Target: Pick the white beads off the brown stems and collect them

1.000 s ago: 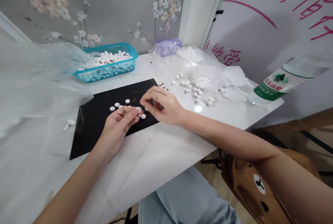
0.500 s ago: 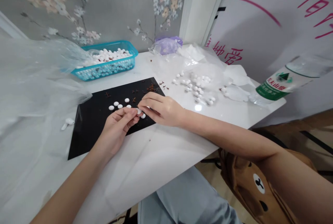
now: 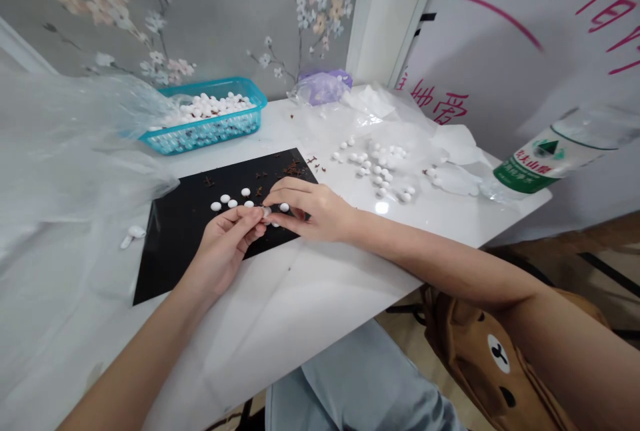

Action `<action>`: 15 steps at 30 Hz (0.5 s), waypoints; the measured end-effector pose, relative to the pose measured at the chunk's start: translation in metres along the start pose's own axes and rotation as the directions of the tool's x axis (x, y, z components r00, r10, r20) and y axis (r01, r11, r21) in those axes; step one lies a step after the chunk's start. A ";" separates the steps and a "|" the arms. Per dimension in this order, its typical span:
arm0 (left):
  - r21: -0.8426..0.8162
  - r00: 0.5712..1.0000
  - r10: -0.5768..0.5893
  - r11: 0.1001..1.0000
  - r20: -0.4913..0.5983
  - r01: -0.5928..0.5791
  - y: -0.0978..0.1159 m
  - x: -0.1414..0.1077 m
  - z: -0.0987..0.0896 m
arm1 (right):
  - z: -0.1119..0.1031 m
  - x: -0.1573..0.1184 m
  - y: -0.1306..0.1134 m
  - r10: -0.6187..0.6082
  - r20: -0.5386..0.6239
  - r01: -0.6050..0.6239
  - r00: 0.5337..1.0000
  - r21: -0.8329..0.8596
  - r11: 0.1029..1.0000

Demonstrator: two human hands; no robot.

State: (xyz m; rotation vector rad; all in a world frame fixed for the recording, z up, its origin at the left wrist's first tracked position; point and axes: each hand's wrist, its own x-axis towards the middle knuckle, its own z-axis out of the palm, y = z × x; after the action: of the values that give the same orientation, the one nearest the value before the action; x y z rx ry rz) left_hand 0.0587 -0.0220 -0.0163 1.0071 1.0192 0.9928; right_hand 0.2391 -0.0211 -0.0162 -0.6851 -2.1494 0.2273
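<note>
Wht tbl (image 3: 310, 304), gry floral wall (image 3: 220, 11)

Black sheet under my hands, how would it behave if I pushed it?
The black sheet looks fairly stiff, lying flat with straight edges. It might slide readily, since the white table looks glossy. The loose white pieces on it could shift or roll, being rounded.

On the table (image 3: 320, 311) lies a mat (image 3: 170, 244), with round pieces (image 3: 216, 206) and small bits (image 3: 295, 169) on it. Behind it, far left, a basket (image 3: 210, 140) holds more. Plastic sheeting (image 3: 75, 157) lies left, loose pieces (image 3: 377, 179) right, a bottle (image 3: 530, 161) farther right, a backpack (image 3: 465, 337) below, near right.
</note>
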 end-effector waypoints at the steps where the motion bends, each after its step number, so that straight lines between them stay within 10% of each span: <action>1: -0.006 1.000 -0.003 1.000 0.000 0.003 0.000 0.000 0.000 | 0.001 0.000 0.001 -0.001 0.002 0.001 1.000 0.003 1.000; 15: -0.021 0.997 0.072 0.997 0.007 -0.071 0.005 0.003 0.000 | -0.008 0.003 0.005 0.035 0.010 -0.036 0.999 0.070 0.997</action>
State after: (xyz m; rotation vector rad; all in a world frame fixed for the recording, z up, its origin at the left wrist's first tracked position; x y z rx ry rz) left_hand 0.0590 -0.0180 -0.0123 1.0357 0.9699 1.0552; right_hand 0.2461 -0.0160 -0.0108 -0.6831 -2.1282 0.3238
